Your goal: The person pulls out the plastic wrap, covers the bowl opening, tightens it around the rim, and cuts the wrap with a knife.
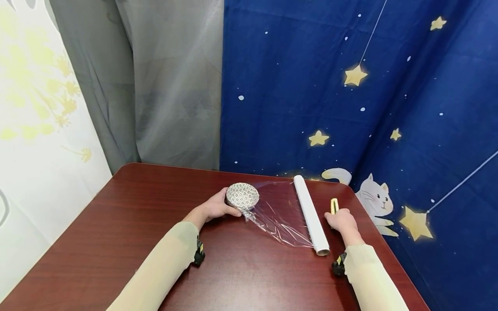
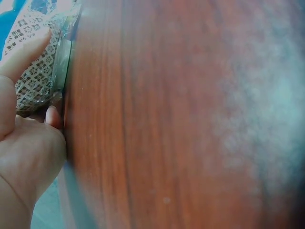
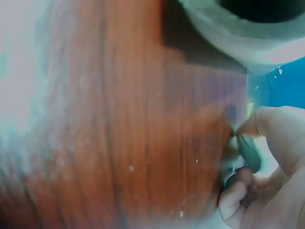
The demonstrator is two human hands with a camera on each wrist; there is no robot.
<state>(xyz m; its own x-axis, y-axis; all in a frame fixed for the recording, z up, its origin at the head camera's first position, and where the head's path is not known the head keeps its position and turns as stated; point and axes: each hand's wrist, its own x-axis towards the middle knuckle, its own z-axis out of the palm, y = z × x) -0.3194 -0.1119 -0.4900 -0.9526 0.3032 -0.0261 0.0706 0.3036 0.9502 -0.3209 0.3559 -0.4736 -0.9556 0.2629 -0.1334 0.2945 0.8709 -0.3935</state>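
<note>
My left hand (image 1: pixel 215 204) holds a small bowl (image 1: pixel 243 195) with a flower-and-lattice pattern near the middle of the table. In the left wrist view, the thumb lies along the patterned side of the bowl (image 2: pixel 35 78), and crinkled film covers part of it. Clear plastic wrap (image 1: pixel 278 216) stretches from the bowl to a white roll (image 1: pixel 311 216) lying lengthwise to the right. Beyond that roll, my right hand (image 1: pixel 342 221) grips a yellow utility knife (image 1: pixel 334 205), its front end pointing away. The right wrist view shows curled fingers with the knife mostly hidden among them.
The dark red wooden table (image 1: pixel 148 207) has its right edge close beside my right hand. Behind it hang a grey curtain (image 1: pixel 179 86) and a blue star-patterned curtain (image 1: pixel 288 86). Close in the right wrist view looms the roll's hollow end (image 3: pixel 224 28).
</note>
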